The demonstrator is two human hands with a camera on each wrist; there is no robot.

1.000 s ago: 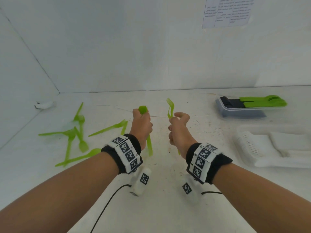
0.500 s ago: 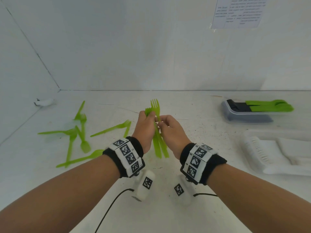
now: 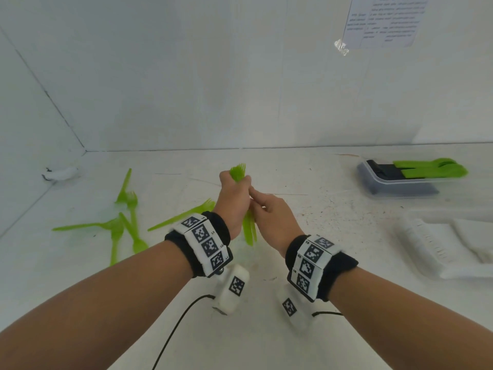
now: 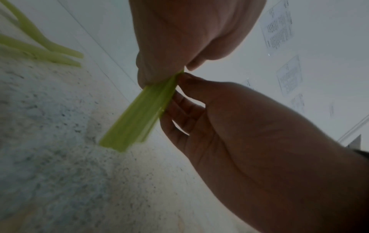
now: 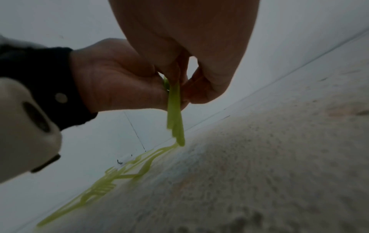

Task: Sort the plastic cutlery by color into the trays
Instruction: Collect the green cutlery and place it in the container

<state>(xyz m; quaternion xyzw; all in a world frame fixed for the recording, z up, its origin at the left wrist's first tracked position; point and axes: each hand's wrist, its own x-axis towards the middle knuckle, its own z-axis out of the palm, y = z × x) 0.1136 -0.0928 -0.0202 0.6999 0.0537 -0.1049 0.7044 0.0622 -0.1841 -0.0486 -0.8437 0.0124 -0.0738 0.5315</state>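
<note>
Currently, loose green forks (image 3: 125,222) lie scattered on the tabletop (image 3: 333,236) at left. Left hand (image 3: 233,201) is fisted round a bunch of green forks (image 3: 237,170), tines up, handles hanging below. Right hand (image 3: 274,214) touches the handles with curled fingers (image 4: 179,100), probably pinching them; blur makes it unclear. Far right: clear tray (image 3: 394,188) holding green cutlery (image 3: 429,169), white tray (image 3: 453,247) nearer.
</note>
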